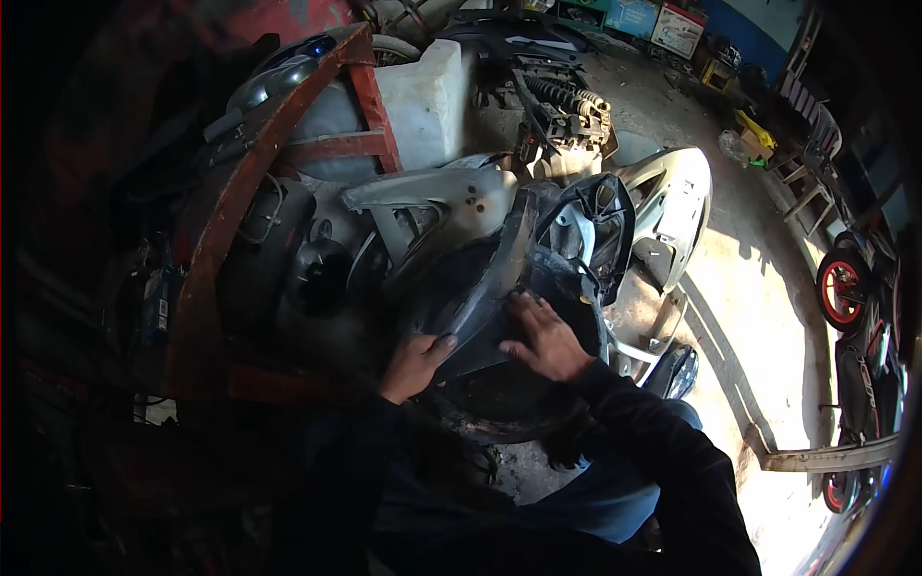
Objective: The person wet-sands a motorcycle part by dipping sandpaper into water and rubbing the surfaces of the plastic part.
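Note:
A long dark plastic motorcycle panel (493, 276) lies tilted across a round black basin (526, 424) in front of me. My left hand (419, 368) is closed around the panel's lower left edge, thumb on top and fingers mostly hidden beneath. My right hand (549, 341) rests on the panel's face with its fingers stretched out and apart, holding nothing. Just beyond the basin stands a black and grey plastic body part (600, 230). A silver fairing panel (451, 197) lies to the left of it.
A rusty red metal frame (219, 230) rises at the left. Behind the basin sits an engine part with a coil spring (567, 101). A pale fairing (684, 202) stands to the right on sunlit floor. A motorcycle with a red-rimmed wheel (845, 288) and a beam (831, 455) are at far right.

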### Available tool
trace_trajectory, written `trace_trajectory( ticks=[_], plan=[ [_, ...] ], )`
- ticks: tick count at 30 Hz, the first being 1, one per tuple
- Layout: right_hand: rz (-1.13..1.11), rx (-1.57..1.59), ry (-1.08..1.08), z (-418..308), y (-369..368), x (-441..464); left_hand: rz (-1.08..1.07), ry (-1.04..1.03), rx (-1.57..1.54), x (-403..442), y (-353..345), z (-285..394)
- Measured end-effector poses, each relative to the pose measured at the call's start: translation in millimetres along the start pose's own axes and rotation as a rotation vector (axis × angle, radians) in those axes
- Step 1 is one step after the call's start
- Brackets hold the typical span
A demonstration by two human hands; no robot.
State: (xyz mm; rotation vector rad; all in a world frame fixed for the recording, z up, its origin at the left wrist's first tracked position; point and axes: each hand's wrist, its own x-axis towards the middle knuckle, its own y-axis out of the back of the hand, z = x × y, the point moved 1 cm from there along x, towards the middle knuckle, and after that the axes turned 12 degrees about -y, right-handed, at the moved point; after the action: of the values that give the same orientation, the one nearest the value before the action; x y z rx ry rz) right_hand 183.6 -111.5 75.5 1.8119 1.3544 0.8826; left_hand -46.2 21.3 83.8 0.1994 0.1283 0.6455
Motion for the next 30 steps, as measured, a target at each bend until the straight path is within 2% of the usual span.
trace_trajectory(
  ticks=[1,2,3,6,7,9,11,13,15,17,19,20,21,23,25,27,29,30],
  plan=[
    [0.05,0.05,-0.127,5.5,3.4,9.4,0.011,0.006,0.046,-3.2,-1.1,-1.6],
    [-0.039,0.212,-0.352,13.3,8.1,14.4,0.033,0.004,0.047,-4.9,-3.9,-2.9],
    [-0.041,0.211,-0.354,16.3,1.3,13.7,0.033,0.006,0.044,-5.9,-5.2,-6.8],
    [0.227,0.007,0.046,6.9,-31.1,-3.4,0.08,0.028,0.001,-4.5,-5.5,-18.2],
    [0.189,-0.012,0.101,-0.9,-39.8,-8.6,0.099,0.014,-0.024,-5.0,-9.3,-22.9],
    [0.162,0.043,0.089,6.2,-34.6,1.5,0.121,-0.003,-0.046,-1.0,-17.9,-33.3],
    [0.188,0.002,-0.023,21.1,-25.4,22.4,0.192,-0.039,-0.024,2.0,-27.6,-46.3],
    [0.16,0.02,-0.054,9.7,-20.7,20.3,0.185,-0.014,-0.054,5.4,-27.5,-49.5],
    [0.176,-0.137,0.166,-15.8,-32.8,3.6,0.17,0.006,-0.076,5.7,-27.8,-47.0],
    [0.15,-0.081,0.167,-3.4,-27.6,15.2,0.224,0.034,-0.122,5.4,-28.6,-45.1],
    [0.229,-0.085,-0.022,26.2,-20.2,41.0,0.216,0.024,-0.115,4.0,-28.3,-53.5],
    [0.125,0.075,-0.163,30.4,-16.9,40.9,0.216,0.019,-0.11,4.5,-28.9,-53.8],
    [0.128,0.073,-0.166,17.2,-16.0,31.4,0.21,0.015,-0.102,4.9,-28.6,-52.9],
    [0.163,-0.23,0.217,-14.8,-27.6,3.5,0.208,0.027,-0.1,2.1,-27.0,-50.5],
    [0.159,-0.155,0.23,3.3,-28.4,15.9,0.23,0.034,-0.105,2.0,-26.2,-60.0],
    [0.112,0.055,-0.192,32.8,-24.0,42.3,0.254,-0.047,-0.034,-1.1,-30.5,-76.1],
    [0.15,0.04,-0.168,34.6,-36.3,29.0,0.256,-0.083,0.017,-4.4,-32.6,-79.2],
    [0.141,-0.017,-0.002,14.9,-42.9,12.8,0.251,-0.139,0.086,0.5,-24.9,-75.5]
  ],
)
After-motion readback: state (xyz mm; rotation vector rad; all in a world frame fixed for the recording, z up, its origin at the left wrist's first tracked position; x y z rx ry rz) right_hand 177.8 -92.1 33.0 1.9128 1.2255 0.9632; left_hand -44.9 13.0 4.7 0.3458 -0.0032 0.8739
